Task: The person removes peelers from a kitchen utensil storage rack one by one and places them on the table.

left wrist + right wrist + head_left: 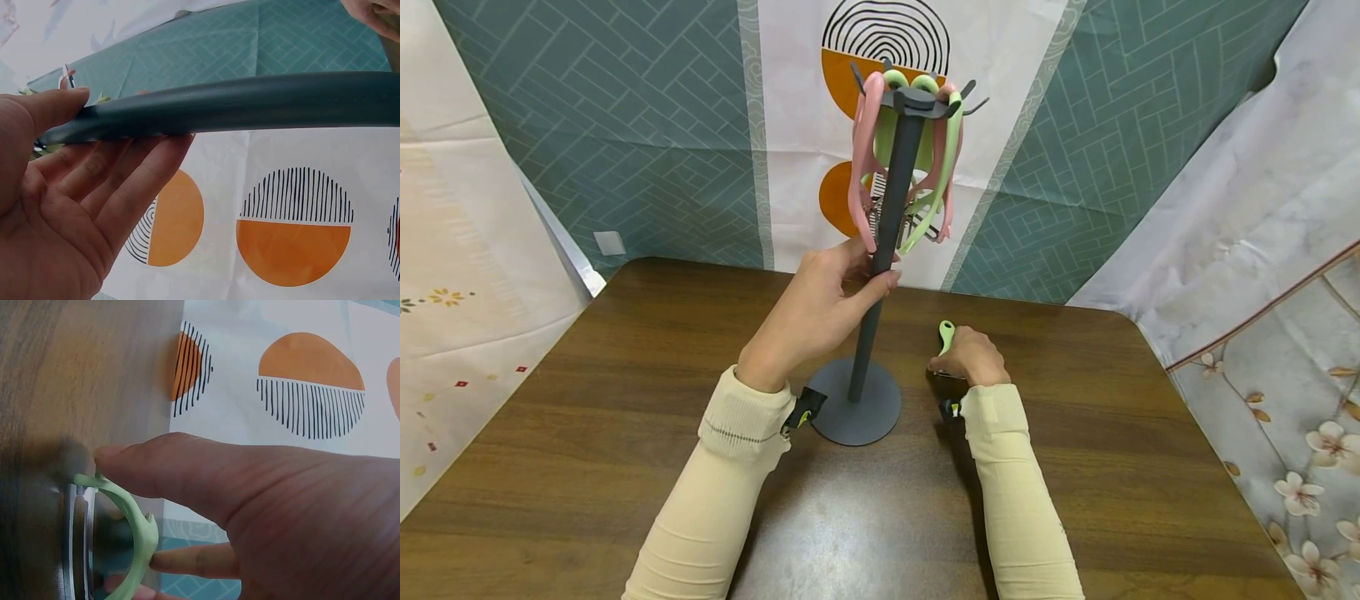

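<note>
My left hand (808, 312) grips the dark pole (867, 337) of an upright utensil stand, just below the hanging tools. In the left wrist view the thumb lies over the pole (262, 100) and the fingers curl beneath it. On the table right of the stand's round base (855, 421), a light green peeler (947, 332) with a metal blade is under my right hand (973, 357). The right wrist view shows thumb and fingertips pinching the peeler's forked head (140, 534), its blade (80, 544) beside the wood.
Pink (867, 150) and green (953, 158) kitchen tools hang from the hooks (917, 102) atop the stand. The brown wooden table (662, 417) ends at a patterned cloth backdrop (640, 142). A floral cloth (1300, 400) hangs along the right side.
</note>
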`<move>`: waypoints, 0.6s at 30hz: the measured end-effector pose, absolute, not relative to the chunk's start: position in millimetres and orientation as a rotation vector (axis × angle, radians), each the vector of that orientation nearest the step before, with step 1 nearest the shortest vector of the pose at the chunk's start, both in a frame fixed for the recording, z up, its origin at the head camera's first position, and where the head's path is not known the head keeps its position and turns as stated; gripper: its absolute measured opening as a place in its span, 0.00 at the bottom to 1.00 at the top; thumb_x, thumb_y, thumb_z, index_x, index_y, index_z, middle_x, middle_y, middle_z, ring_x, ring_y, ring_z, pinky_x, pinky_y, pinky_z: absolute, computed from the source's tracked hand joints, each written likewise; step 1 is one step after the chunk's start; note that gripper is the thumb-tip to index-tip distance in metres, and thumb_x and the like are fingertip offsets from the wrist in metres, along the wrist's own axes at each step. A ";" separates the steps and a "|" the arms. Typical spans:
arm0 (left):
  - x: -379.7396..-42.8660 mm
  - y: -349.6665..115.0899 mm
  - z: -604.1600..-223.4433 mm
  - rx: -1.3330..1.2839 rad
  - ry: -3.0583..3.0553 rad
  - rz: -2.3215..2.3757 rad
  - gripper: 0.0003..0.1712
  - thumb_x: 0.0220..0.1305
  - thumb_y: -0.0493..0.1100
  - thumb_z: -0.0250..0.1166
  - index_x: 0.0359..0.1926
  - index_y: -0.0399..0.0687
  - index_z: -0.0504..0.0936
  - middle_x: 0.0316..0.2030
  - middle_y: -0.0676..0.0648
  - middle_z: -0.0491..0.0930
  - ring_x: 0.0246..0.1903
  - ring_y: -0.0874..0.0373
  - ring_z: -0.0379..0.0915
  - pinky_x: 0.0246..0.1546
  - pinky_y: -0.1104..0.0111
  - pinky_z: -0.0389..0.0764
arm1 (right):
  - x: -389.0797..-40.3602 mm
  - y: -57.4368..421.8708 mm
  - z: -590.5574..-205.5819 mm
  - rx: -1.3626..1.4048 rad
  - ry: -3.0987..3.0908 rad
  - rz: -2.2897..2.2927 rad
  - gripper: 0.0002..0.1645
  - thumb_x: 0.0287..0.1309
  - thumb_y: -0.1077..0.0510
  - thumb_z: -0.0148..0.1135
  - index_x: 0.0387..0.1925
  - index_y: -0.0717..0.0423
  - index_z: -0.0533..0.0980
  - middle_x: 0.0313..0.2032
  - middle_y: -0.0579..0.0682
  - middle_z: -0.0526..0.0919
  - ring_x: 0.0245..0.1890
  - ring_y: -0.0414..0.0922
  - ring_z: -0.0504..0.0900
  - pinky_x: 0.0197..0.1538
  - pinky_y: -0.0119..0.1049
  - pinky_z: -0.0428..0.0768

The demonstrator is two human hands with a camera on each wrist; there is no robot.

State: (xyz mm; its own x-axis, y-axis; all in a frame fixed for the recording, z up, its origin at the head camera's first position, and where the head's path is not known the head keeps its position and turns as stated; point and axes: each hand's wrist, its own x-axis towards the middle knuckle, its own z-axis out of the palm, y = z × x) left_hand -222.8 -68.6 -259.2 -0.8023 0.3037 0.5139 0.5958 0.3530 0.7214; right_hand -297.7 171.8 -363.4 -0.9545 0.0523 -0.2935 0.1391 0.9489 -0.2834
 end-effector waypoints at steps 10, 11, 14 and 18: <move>-222.9 -68.7 -259.6 -0.801 -2.325 -1.451 0.09 0.72 0.44 0.65 0.47 0.46 0.81 0.36 0.49 0.86 0.36 0.58 0.82 0.42 0.61 0.83 | -297.2 171.8 -363.2 0.135 2.827 -0.458 0.27 0.52 0.44 0.71 0.43 0.61 0.75 0.34 0.54 0.76 0.36 0.51 0.75 0.34 0.46 0.75; -223.1 -68.6 -259.7 -0.800 -2.324 -1.450 0.09 0.72 0.44 0.65 0.47 0.46 0.81 0.36 0.49 0.86 0.36 0.58 0.82 0.42 0.62 0.83 | -297.2 171.9 -363.2 0.135 2.826 -0.460 0.27 0.52 0.44 0.71 0.43 0.61 0.75 0.34 0.54 0.76 0.36 0.51 0.75 0.35 0.46 0.76; -223.5 -68.5 -259.8 -0.799 -2.324 -1.448 0.09 0.72 0.44 0.65 0.47 0.45 0.81 0.37 0.49 0.86 0.36 0.58 0.83 0.42 0.63 0.83 | -296.9 171.8 -363.3 0.135 2.827 -0.463 0.27 0.53 0.44 0.70 0.43 0.61 0.75 0.34 0.54 0.76 0.36 0.51 0.75 0.35 0.46 0.76; -223.4 -68.8 -259.6 -0.801 -2.325 -1.447 0.09 0.72 0.45 0.65 0.47 0.45 0.81 0.37 0.49 0.86 0.37 0.58 0.82 0.43 0.63 0.83 | -296.4 171.3 -363.0 0.139 2.836 -0.464 0.26 0.53 0.43 0.70 0.40 0.60 0.75 0.33 0.53 0.75 0.36 0.51 0.74 0.34 0.46 0.75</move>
